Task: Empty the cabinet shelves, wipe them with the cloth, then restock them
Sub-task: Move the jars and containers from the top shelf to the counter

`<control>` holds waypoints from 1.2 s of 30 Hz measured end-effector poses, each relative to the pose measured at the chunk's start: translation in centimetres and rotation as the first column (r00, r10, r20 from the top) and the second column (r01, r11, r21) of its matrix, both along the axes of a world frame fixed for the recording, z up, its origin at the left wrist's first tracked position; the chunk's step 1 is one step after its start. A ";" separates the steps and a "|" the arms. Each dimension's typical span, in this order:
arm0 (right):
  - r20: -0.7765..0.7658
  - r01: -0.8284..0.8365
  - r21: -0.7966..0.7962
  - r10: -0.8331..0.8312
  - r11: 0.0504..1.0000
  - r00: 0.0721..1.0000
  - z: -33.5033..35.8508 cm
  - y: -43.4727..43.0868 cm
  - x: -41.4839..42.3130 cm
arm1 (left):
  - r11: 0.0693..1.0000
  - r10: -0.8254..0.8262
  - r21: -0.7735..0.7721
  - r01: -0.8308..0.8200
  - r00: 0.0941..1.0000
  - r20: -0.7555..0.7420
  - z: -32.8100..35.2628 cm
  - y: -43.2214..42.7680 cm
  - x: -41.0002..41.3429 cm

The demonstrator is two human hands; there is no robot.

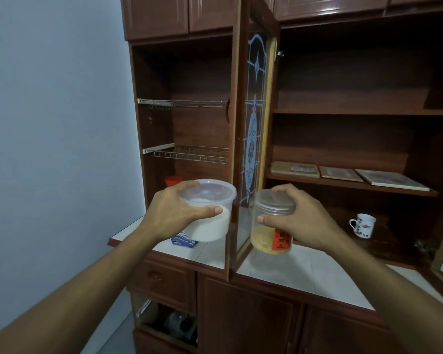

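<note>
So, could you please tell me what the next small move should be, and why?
Probably set the tub and jar down on the tiled counter, clear of the cloth: the left hand and right hand are both full, and flat items lie on the shelf.

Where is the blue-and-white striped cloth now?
In the head view, the blue-and-white striped cloth lies on the white tiled counter, left of centre, partly hidden behind the clear plastic tub held by the left hand.
</note>
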State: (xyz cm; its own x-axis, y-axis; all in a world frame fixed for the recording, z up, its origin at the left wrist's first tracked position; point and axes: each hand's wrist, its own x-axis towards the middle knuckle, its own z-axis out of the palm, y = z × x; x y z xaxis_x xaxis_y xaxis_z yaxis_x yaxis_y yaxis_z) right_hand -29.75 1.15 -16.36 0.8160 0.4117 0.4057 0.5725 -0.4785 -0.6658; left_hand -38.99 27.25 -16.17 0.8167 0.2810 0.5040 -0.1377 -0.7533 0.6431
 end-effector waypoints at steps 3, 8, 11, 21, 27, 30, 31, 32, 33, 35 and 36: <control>-0.012 -0.024 -0.004 0.024 1.000 1.000 0.0 1.4 0.6 | 1.000 0.024 -0.003 -0.024 1.000 -0.003 -0.2 1.1 -0.2; -0.035 -0.053 -0.008 0.053 0.999 0.998 0.0 3.6 1.4 | 0.995 0.101 -0.019 -0.101 0.995 0.000 -0.4 3.2 -0.5; -0.057 -0.067 -0.002 0.067 0.998 0.996 -0.5 4.8 1.5 | 0.992 0.125 -0.002 -0.125 0.992 -0.022 -0.6 4.4 -0.8; -0.035 0.011 0.002 -0.011 1.000 0.999 -0.6 11.0 0.1 | 0.998 0.056 0.023 -0.056 0.998 -0.033 -0.6 10.6 -0.2; -0.002 0.105 -0.007 -0.105 0.994 0.994 -1.1 14.4 -0.7 | 1.000 -0.022 0.017 0.022 1.000 -0.015 -0.1 13.9 -0.2; -0.002 0.136 -0.020 -0.136 0.991 0.991 -1.4 15.6 -0.7 | 0.998 -0.055 0.017 0.056 0.998 -0.023 -0.4 15.1 0.3; -0.002 0.137 -0.019 -0.137 0.990 0.991 -1.5 16.0 -0.6 | 0.998 -0.065 0.018 0.065 0.998 -0.024 -0.5 15.5 0.5; 0.000 0.137 -0.015 -0.137 0.990 0.991 -1.6 16.4 -0.5 | 0.997 -0.070 0.017 0.071 0.997 -0.026 -0.6 15.8 0.7; 0.005 0.135 -0.009 -0.135 0.991 0.991 -1.7 16.8 -0.3 | 0.997 -0.073 0.014 0.073 0.997 -0.024 -0.7 16.1 1.0; 0.012 0.136 -0.011 -0.136 0.991 0.991 -1.9 17.5 0.1 | 0.997 -0.073 0.002 0.073 0.997 -0.015 -0.9 16.6 1.7; 0.015 0.137 -0.022 -0.137 0.990 0.990 -1.9 17.7 0.2 | 0.997 -0.076 -0.008 0.076 0.997 -0.010 -1.0 16.9 2.1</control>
